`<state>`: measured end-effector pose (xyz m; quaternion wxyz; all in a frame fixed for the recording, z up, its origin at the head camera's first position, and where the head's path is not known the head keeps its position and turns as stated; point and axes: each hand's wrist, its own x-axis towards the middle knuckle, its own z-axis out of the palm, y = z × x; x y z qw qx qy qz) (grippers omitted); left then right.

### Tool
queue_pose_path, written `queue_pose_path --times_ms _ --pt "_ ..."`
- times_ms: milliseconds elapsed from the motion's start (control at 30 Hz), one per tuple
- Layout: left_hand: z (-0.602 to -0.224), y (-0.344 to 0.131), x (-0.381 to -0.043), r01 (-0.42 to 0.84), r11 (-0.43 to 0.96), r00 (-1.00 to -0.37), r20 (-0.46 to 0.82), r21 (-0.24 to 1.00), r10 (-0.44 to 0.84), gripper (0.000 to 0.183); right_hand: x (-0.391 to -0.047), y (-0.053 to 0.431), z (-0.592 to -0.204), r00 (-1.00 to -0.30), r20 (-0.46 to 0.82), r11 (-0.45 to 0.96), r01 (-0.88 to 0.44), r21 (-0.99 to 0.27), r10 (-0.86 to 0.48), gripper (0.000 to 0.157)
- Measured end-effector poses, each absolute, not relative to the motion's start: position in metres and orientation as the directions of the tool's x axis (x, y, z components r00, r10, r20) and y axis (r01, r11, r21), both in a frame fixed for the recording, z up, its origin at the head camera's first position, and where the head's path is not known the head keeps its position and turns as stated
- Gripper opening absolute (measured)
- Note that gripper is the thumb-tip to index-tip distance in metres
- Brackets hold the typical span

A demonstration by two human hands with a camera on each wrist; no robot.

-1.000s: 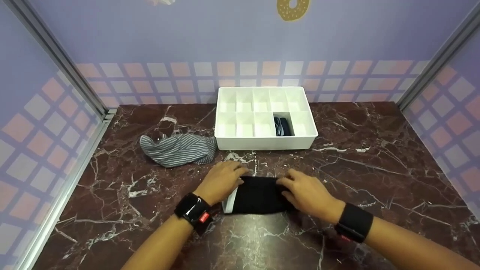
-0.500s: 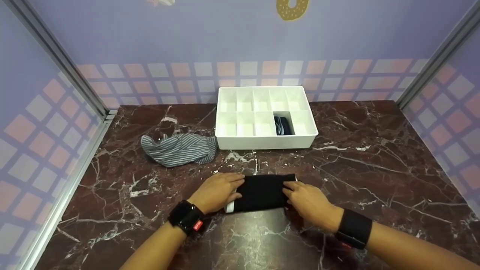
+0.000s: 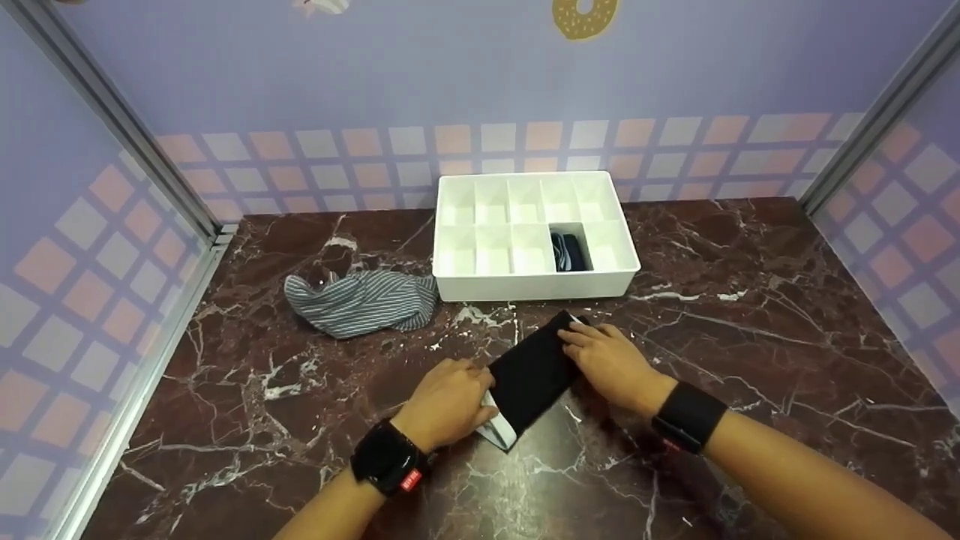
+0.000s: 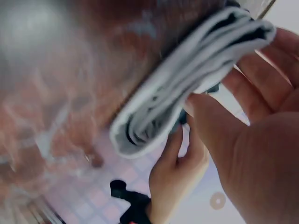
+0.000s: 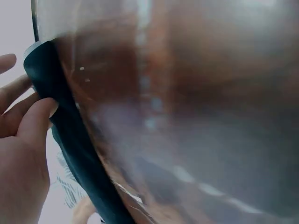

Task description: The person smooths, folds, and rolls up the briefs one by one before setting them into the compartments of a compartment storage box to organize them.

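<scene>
A folded black cloth (image 3: 531, 371) with pale edges lies slantwise on the marble-patterned table. My left hand (image 3: 452, 399) grips its near-left end, where a pale band shows. In the left wrist view, the stacked white layers of the folded cloth (image 4: 187, 79) face the camera, with the thumb against them and fingers behind. My right hand (image 3: 611, 364) holds the far-right end. The right wrist view shows the thumb on the side of the dark roll of cloth (image 5: 70, 121) and fingers over its top.
Behind the hands stands a white box (image 3: 536, 286) divided into several compartments; one contains dark folded fabric (image 3: 570, 251). A crumpled grey striped cloth (image 3: 367, 300) lies left of the box. Patterned walls (image 3: 360, 75) enclose the table at the back and sides.
The black cloth has turned from lying crosswise to slantwise, its right end swinging away and its left end coming nearer. Both hands moved with it; the box and striped cloth stayed put.
</scene>
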<state>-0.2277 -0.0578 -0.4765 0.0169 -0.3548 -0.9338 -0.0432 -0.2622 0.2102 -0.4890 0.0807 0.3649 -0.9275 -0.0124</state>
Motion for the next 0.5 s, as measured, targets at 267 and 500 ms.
queue_pose_path --times_ms 267,500 --pt "-0.466 -0.038 -0.207 0.664 0.744 -0.746 -0.002 0.077 0.666 0.03 -0.278 0.204 -0.484 -0.695 0.087 0.701 -0.711 0.057 -0.713 0.035" --pt "-0.464 -0.018 -0.196 0.663 0.748 -0.748 -0.021 0.027 0.664 0.034 -0.291 0.193 -0.485 -0.668 0.044 0.669 -0.74 0.066 -0.743 0.031"
